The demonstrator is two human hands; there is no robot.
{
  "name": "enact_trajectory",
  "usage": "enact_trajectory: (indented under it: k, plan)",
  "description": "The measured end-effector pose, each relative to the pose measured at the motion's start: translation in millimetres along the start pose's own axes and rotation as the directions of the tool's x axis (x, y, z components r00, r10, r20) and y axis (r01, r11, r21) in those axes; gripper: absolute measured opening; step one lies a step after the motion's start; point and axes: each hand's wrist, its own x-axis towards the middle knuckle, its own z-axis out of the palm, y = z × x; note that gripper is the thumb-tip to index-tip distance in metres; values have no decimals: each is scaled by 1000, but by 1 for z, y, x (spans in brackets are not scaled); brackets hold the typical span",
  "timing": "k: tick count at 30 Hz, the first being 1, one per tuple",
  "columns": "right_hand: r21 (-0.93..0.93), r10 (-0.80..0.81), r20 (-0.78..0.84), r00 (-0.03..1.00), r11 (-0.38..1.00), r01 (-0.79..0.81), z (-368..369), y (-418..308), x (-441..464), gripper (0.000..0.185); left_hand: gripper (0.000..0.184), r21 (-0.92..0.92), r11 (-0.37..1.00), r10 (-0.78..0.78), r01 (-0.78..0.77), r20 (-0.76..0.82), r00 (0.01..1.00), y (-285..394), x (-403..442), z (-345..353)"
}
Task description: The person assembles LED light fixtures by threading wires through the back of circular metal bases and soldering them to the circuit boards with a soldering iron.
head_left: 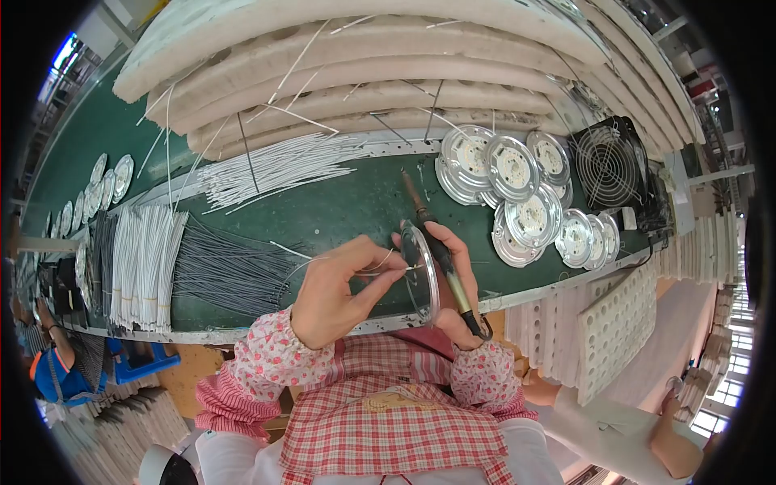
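My left hand [339, 283] is closed in a pinch on a thin white wire [411, 267], its end against a round metal disc [432, 283]. The disc stands on edge, so its face is mostly hidden. My right hand [462, 257] is wrapped round a soldering iron [443, 257] and also steadies the disc. The iron's brown tip points up and away, apart from the disc. Left of my hands lie bundles of black wires [234, 267] and white wires [145, 267]. More loose white wires [275, 166] lie behind them.
Silver discs [513, 168] with small boards are piled at the right, beside a black fan [606, 162]. Stacked pale foam trays [364, 48] line the back of the green bench [323, 218]. More discs [97, 190] stand at far left. A person in blue [61, 368] is at lower left.
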Motion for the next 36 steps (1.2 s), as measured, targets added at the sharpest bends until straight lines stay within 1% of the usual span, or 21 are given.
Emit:
enact_trajectory:
  k: [7, 8, 10, 11, 12, 14, 16, 18, 20, 22, 23, 25, 26, 27, 28, 29, 30, 32, 33, 35, 36]
  plan:
    - [15, 12, 12, 1000, 1000, -12, 3, -5, -6, 114, 15, 36, 999, 16, -16, -4, 1000, 7, -4, 0]
    - [-101, -43, 27, 999, 994, 46, 2, -3, -6, 114, 15, 55, 998, 27, -27, -13, 1000, 9, -6, 1]
    - [-324, -148, 71, 986, 932, 163, 0, 1, -6, 113, 17, 91, 995, 29, -27, -20, 999, 10, -8, 2]
    - [-554, -209, 94, 973, 801, 226, -1, -2, -7, 112, 18, 109, 994, 17, -15, -18, 1000, 8, -9, 2]
    - [-618, -242, 106, 964, 744, 255, 1, -6, -7, 111, 18, 129, 992, 5, -3, -14, 1000, 5, -10, 2]
    - [-732, -299, 136, 945, 612, 299, 4, -12, -7, 110, 17, -70, 992, -99, 103, 57, 993, -15, -7, 1]
    - [-728, -322, 138, 937, 609, 317, 6, -15, -5, 110, 15, -273, 934, -195, 232, 155, 968, -23, -3, -4]
    - [-731, -329, 127, 936, 607, 312, 6, -14, -3, 109, 15, -459, 809, -264, 367, 274, 925, -24, 4, -10]
    - [-741, -316, 110, 942, 606, 289, 5, -11, -1, 108, 19, -455, 814, -282, 361, 233, 930, -26, 5, -9]
    - [-777, -354, 104, 930, 554, 298, 6, -6, 0, 107, 21, -457, 815, -319, 355, 157, 935, -30, 4, -7]
    - [-795, -373, 103, 922, 527, 302, 7, -2, 1, 107, 22, -401, 852, -311, 337, 130, 941, -29, 3, -6]
    - [-863, -387, 59, 920, 443, 242, 12, 6, 0, 106, 24, -282, 910, -293, 303, 78, 953, -25, 2, -5]
    - [-892, -395, 41, 918, 399, 212, 15, 10, 1, 105, 25, -153, 946, -288, 286, 13, 958, -21, 2, -1]
    - [-895, -437, 48, 898, 380, 233, 18, 14, 3, 102, 26, -21, 962, -273, 272, -52, 961, -16, 3, 4]
    - [-915, -450, 72, 890, 327, 239, 20, 15, 3, 101, 27, 112, 958, -250, 263, -114, 961, -12, 4, 9]
    - [-931, -463, 95, 881, 271, 243, 22, 15, 3, 101, 29, 121, 948, -276, 294, -146, 950, -13, 7, 11]
    - [-946, -474, 118, 873, 215, 244, 23, 16, 3, 101, 30, 120, 957, -243, 264, -162, 956, -16, 8, 14]
    - [-949, -406, 110, 907, 229, 217, 18, 10, 2, 99, 31, 117, 972, -179, 203, -191, 965, -26, 10, 19]
    - [-951, -366, 107, 924, 234, 203, 14, 8, 1, 97, 33, 181, 964, -162, 194, -179, 970, -30, 12, 18]
    - [-986, -309, 120, 943, 71, 149, 8, 6, -1, 94, 38, 306, 936, -130, 172, -154, 980, -37, 18, 14]
    - [-992, -282, 122, 952, -13, 124, 5, 7, 0, 92, 38, 460, 887, 62, 44, -212, 975, -38, 20, 14]
